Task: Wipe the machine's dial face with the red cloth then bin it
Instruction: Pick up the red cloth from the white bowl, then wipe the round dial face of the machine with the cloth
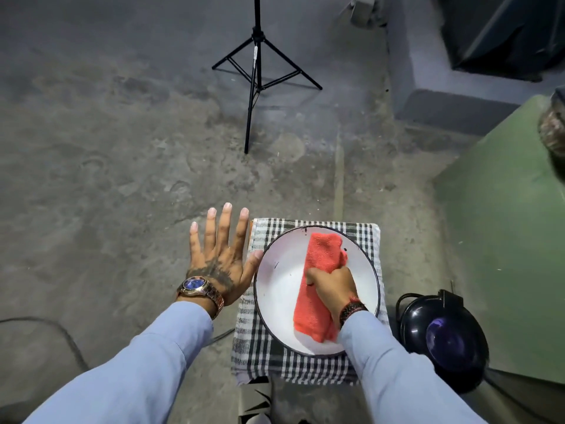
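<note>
A folded red cloth (321, 270) lies in a white enamel bowl (275, 289) with a dark rim. My right hand (333, 289) is closed around the middle of the cloth inside the bowl. The bowl rests on a black-and-white checked fabric (260, 356) spread over a small stand. My left hand (218, 255) hovers flat with fingers spread just left of the bowl, its thumb close to the rim; it holds nothing and wears a watch. The green machine body (504, 240) rises at the right; no dial face is visible.
A black tripod stand (256, 71) stands on the concrete floor ahead. A dark round object with a glossy lens-like face (446, 335) sits on the floor right of the stand. A cable (61, 335) curves at lower left. A grey step (452, 108) lies at upper right.
</note>
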`<state>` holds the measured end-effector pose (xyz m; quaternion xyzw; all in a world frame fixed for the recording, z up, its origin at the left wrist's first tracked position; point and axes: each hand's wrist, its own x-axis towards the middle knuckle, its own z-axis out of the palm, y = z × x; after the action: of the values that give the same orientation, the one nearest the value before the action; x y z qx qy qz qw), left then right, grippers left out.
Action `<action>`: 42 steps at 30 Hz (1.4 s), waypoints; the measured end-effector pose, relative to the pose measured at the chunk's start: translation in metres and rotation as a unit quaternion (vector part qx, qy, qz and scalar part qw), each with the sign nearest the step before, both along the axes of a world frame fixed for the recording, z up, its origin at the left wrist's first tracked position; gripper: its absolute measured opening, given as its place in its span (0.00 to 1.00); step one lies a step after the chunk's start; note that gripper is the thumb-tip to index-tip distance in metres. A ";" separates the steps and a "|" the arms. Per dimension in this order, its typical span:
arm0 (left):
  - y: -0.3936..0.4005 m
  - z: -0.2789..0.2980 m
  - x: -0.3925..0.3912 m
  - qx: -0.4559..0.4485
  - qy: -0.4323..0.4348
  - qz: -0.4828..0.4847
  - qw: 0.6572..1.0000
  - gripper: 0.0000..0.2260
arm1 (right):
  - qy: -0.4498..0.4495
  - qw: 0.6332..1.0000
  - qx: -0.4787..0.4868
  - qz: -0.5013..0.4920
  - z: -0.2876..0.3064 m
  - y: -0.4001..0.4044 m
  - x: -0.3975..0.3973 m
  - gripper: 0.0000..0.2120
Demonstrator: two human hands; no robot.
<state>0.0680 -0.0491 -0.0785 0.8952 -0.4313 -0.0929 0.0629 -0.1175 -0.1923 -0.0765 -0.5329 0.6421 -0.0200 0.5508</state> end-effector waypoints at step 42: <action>-0.123 0.608 -0.476 -0.389 -0.161 -0.413 0.807 0.38 | -0.733 0.622 -0.234 -0.145 0.550 0.076 -0.534 0.37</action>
<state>-0.4076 -0.1725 0.5292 0.5351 -0.7645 0.2107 0.2913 -0.6514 -0.1159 0.4737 -0.3524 0.0684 -0.6334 0.6855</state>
